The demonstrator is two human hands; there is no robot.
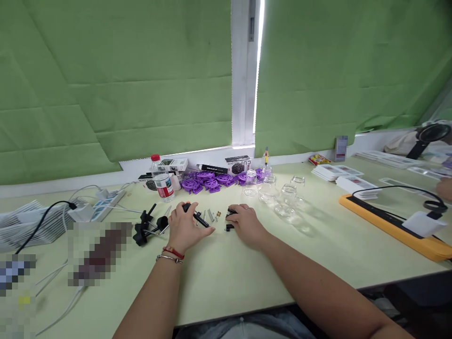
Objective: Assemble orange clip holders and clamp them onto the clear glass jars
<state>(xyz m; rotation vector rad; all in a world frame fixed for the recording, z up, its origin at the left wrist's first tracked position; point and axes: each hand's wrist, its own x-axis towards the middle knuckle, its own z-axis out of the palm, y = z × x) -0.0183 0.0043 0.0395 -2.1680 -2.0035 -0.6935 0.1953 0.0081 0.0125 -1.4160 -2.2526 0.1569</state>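
My left hand (184,228), with a red band and a metal bracelet at the wrist, is over a black rod-like part (202,220) with a thicker end. Its fingers curl around that part while the thumb stretches to the right along the tip. To the right, my right hand (248,226) has its fingertips on a small black part (231,212), partly hidden by the fingers. A second small black piece (229,228) lies just below those fingertips. Between the hands lie metal screws (211,215) and several small brass-coloured pieces (219,213).
Black clamp-like parts (141,229) lie left of my left hand. Behind are a bottle (163,184), purple plastic parts (206,181) and clear glass cups (284,207). A power strip (106,205) stands left, a yellow-orange bar (391,226) right. Another person's hand (445,188) shows at the right edge.
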